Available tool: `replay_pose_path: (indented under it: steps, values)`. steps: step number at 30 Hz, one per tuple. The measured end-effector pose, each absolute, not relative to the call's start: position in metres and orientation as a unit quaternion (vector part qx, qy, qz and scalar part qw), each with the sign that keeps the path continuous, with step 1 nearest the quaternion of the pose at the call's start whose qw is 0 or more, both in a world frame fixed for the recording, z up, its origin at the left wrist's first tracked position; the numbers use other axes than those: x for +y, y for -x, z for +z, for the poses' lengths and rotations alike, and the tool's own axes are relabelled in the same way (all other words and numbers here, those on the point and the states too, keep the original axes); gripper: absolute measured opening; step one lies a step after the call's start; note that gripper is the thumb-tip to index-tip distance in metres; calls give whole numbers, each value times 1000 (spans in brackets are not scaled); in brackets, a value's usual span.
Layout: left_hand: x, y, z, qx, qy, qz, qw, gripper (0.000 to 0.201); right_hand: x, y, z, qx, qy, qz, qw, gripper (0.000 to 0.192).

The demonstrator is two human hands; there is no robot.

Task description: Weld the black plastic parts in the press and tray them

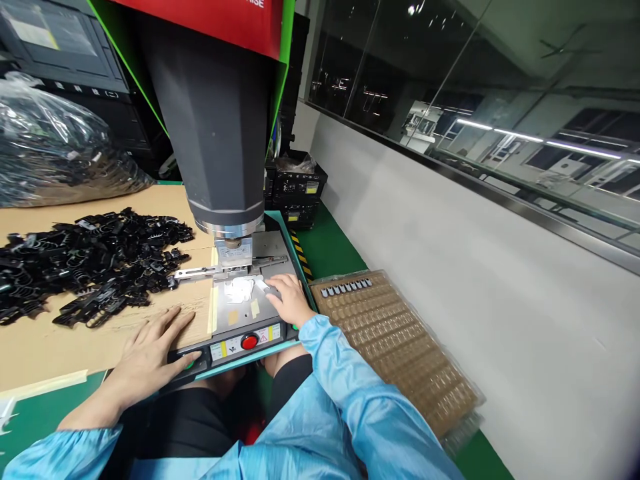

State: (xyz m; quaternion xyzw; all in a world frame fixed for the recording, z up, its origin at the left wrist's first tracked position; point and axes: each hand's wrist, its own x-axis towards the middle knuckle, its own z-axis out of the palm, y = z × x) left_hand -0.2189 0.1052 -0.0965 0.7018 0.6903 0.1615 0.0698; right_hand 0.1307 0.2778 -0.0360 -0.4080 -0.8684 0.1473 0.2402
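My left hand (153, 350) lies with its fingers spread on the brown cardboard surface (107, 343), its thumb over a green button (189, 365) at the machine base's left end. Beyond its fingertips is a heap of black plastic parts (115, 260). My right hand (291, 301) rests at the right side of the metal machine bed (270, 320), fingers apart, fingertips beside a small pile of white pieces (241, 289). No held thing shows in it. Above the pile, the machine's press head (233, 230) stands over a metal fixture (234, 270).
A red button (249, 341) sits on the base's front. At right lies a clear blister tray (385, 340) with one row of several small parts. A filled plastic bag (55, 147) stands back left; black crates (295, 190) stand behind the machine. A grey wall (425, 233) bounds the right.
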Motion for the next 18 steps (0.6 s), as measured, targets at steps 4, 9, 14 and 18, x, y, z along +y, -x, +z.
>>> replay_pose_path:
  steps: [4, 9, 14, 18]
  values:
    - [105, 219, -98, 686, -704, 169, 69, 83, 299, -86, -39, -865, 418, 147, 234, 44]
    - [106, 221, -101, 679, -711, 174, 61, 81, 304, -71, -49, -870, 415, 145, 224, 28]
    - [105, 223, -104, 678, -711, 179, 61, 81, 300, -82, -52, -867, 407, 141, 252, 20]
    - [106, 222, -100, 675, -707, 201, 60, 77, 296, -90, -53, -853, 422, 144, 273, 37]
